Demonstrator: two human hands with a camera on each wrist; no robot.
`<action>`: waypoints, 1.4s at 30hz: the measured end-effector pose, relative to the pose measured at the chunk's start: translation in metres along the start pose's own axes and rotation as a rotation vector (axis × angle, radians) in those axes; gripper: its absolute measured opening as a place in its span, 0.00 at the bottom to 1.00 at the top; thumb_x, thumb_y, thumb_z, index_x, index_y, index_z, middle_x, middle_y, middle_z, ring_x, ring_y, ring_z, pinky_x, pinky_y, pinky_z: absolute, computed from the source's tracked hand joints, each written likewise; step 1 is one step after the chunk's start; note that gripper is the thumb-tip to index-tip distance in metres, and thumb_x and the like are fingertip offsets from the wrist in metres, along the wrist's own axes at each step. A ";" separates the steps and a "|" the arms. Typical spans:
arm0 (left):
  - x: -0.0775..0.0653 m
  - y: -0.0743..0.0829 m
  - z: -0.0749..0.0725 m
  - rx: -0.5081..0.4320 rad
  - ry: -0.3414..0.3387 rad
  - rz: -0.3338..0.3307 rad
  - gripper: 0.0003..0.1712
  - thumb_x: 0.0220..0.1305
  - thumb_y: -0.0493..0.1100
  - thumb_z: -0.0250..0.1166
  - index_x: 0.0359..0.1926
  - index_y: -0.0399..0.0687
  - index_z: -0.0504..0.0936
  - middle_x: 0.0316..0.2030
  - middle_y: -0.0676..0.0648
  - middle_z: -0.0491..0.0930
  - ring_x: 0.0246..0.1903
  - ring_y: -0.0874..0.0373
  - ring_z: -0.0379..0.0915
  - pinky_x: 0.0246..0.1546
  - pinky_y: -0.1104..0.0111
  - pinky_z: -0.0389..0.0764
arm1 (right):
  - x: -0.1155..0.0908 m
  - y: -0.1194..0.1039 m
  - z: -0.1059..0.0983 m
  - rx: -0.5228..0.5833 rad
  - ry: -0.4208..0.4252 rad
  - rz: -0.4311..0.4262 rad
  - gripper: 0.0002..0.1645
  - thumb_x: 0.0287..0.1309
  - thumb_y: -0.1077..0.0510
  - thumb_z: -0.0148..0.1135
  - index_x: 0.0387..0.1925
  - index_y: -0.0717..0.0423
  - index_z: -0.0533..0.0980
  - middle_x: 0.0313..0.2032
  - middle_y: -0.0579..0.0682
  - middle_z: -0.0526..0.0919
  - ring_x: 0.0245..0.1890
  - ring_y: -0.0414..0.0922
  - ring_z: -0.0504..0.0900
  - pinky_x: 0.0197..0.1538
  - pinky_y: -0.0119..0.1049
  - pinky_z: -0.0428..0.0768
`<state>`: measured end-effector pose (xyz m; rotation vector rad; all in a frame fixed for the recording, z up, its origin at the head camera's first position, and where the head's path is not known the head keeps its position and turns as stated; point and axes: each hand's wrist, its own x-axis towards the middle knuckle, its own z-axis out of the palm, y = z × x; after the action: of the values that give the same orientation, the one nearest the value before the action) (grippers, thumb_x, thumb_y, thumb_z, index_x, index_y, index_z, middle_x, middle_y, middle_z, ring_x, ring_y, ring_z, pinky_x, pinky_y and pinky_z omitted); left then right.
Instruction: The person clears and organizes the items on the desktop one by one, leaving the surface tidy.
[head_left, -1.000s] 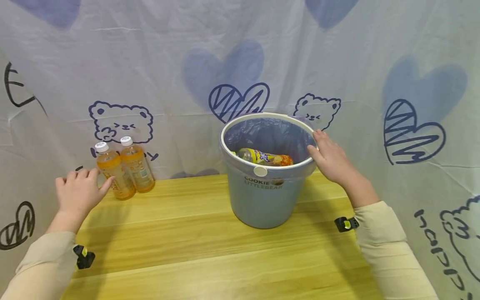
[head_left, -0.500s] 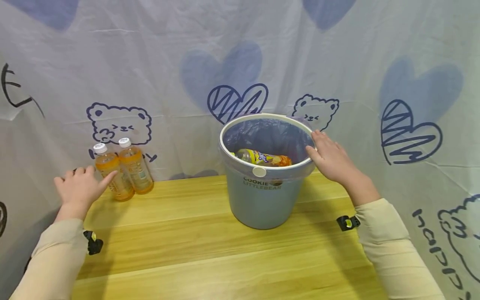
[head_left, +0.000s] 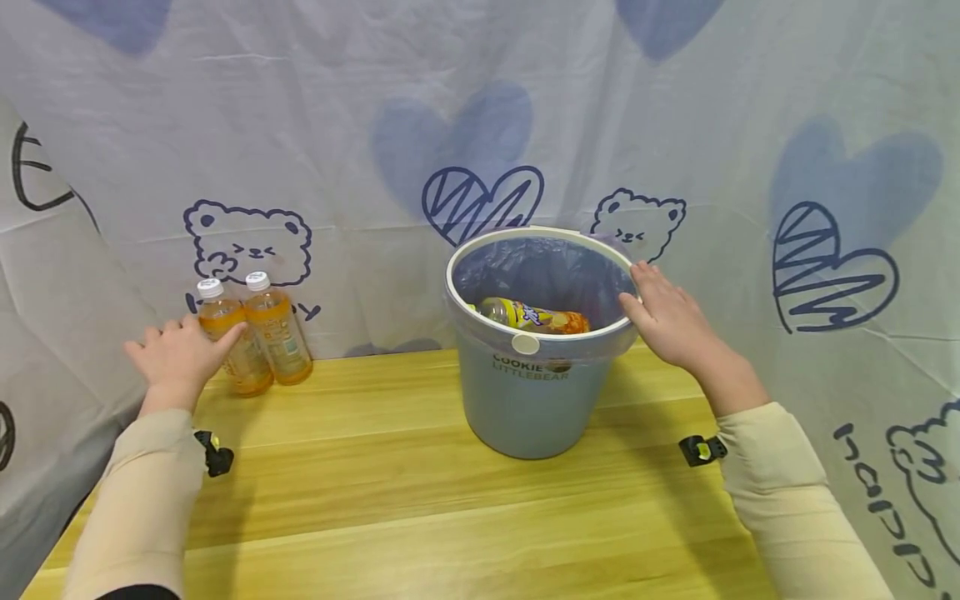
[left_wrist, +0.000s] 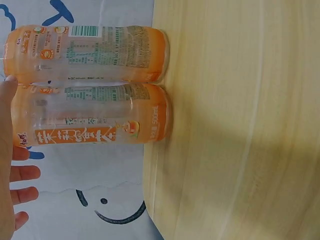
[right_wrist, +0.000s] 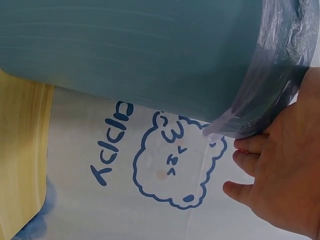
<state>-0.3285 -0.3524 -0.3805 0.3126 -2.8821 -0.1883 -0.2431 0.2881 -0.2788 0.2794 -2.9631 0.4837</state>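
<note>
Two upright bottles with orange labels and white caps stand side by side at the back left: a left bottle (head_left: 245,358) and a right bottle (head_left: 281,337). My left hand (head_left: 178,358) is at the left bottle, fingers spread and thumb in front of its upper part. In the left wrist view, the fingers (left_wrist: 25,172) extend beside that bottle (left_wrist: 90,115); whether they touch it I cannot tell. A blue-grey bin (head_left: 525,408) with a white rim and clear liner stands right of centre. My right hand (head_left: 671,325) rests against its right rim, fingers fairly straight.
Inside the bin lies a bottle with a yellow and orange label (head_left: 536,317). The wooden tabletop (head_left: 390,517) extends in front of the bin. A white curtain (head_left: 337,167) printed with hearts and bears hangs behind and at the sides.
My left hand has moved right and slightly up, closer to the left bottle, its thumb now crossing in front of it. My right hand stays at the bin's rim.
</note>
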 end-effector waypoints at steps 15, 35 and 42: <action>0.014 -0.001 -0.005 -0.042 -0.050 -0.082 0.68 0.55 0.86 0.28 0.62 0.22 0.59 0.55 0.18 0.63 0.53 0.22 0.57 0.51 0.30 0.54 | 0.002 0.000 0.000 0.008 -0.001 0.000 0.42 0.74 0.39 0.24 0.76 0.63 0.41 0.77 0.63 0.40 0.77 0.62 0.38 0.73 0.65 0.39; 0.006 0.006 -0.003 -0.079 -0.015 -0.053 0.63 0.59 0.82 0.34 0.63 0.24 0.60 0.57 0.20 0.63 0.54 0.23 0.56 0.52 0.32 0.55 | 0.001 0.001 0.002 0.023 0.003 0.008 0.42 0.74 0.38 0.23 0.76 0.62 0.40 0.77 0.63 0.39 0.77 0.61 0.36 0.73 0.64 0.39; -0.005 0.010 -0.003 -0.088 0.052 -0.012 0.59 0.59 0.81 0.41 0.55 0.23 0.64 0.50 0.22 0.67 0.49 0.25 0.59 0.46 0.34 0.58 | 0.002 0.001 0.002 0.029 0.011 0.000 0.41 0.74 0.39 0.25 0.76 0.63 0.41 0.77 0.63 0.39 0.77 0.61 0.37 0.73 0.65 0.41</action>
<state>-0.3245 -0.3421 -0.3770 0.3140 -2.8114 -0.3037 -0.2452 0.2877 -0.2811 0.2784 -2.9471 0.5271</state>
